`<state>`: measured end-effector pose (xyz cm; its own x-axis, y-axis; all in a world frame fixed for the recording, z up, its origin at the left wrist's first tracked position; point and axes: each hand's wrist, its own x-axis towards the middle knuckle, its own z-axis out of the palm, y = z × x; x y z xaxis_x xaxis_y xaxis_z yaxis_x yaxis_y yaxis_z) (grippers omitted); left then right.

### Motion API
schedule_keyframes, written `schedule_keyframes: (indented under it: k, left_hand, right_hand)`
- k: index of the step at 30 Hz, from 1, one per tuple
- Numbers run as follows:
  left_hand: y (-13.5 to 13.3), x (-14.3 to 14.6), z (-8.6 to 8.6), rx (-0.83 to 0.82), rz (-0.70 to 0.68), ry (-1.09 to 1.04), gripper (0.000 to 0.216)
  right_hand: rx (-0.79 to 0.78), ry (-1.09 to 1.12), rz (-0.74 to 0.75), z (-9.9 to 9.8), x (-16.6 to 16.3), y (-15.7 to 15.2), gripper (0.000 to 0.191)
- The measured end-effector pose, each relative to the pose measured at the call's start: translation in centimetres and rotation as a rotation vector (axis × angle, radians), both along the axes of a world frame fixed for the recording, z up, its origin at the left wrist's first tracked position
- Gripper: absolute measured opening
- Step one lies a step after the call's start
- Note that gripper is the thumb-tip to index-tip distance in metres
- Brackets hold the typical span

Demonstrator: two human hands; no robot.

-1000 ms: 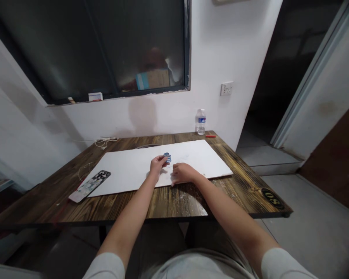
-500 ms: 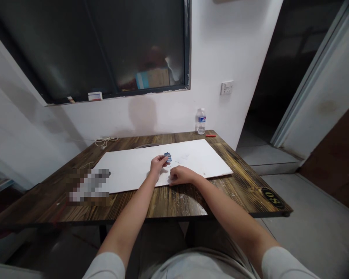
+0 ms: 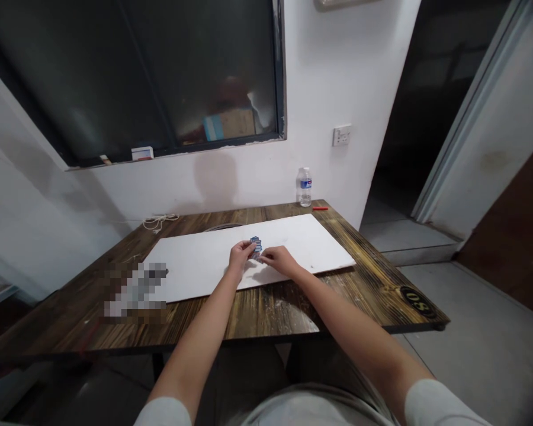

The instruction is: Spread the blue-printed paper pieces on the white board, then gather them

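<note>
My left hand (image 3: 241, 254) is closed on a small fanned stack of blue cards (image 3: 254, 244), held just above a large white board (image 3: 195, 266) that lies on the wooden table (image 3: 257, 307). My right hand (image 3: 278, 259) has its fingertips pinched together at the lower right edge of the cards. Whether those fingers grip a card or only touch the stack is too small to tell.
A water bottle (image 3: 305, 187) and a small red object (image 3: 320, 208) stand at the table's far right by the wall. A white cable (image 3: 160, 220) lies at the far left. A blurred flat object (image 3: 135, 290) rests on the board's left edge. An open doorway is right.
My right hand has lifted off the board near the front edge and moved up and left until it meets the cards in my left hand. The left hand has hardly moved.
</note>
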<state>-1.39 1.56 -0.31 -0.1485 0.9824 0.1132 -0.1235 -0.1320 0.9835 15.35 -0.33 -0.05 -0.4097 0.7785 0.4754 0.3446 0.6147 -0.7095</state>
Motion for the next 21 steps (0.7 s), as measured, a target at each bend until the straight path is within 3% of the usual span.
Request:
schedule_keyframes:
  k: [4,8,21]
  left_hand:
    - [-0.2,0.1,0.3,-0.014,-0.056,0.038,0.047]
    - [-0.6,0.3,0.5,-0.01,-0.128,0.045,0.047]
    - [-0.7,0.3,0.5,0.054,-0.168,0.088,0.044]
  right_hand:
    - [-0.205,0.297,-0.154,-0.5,0.5,1.0,0.035]
    - [-0.318,0.388,-0.179,-1.1,0.7,1.6,0.036]
    - [-0.288,0.294,-0.184,-1.5,0.7,1.4,0.046]
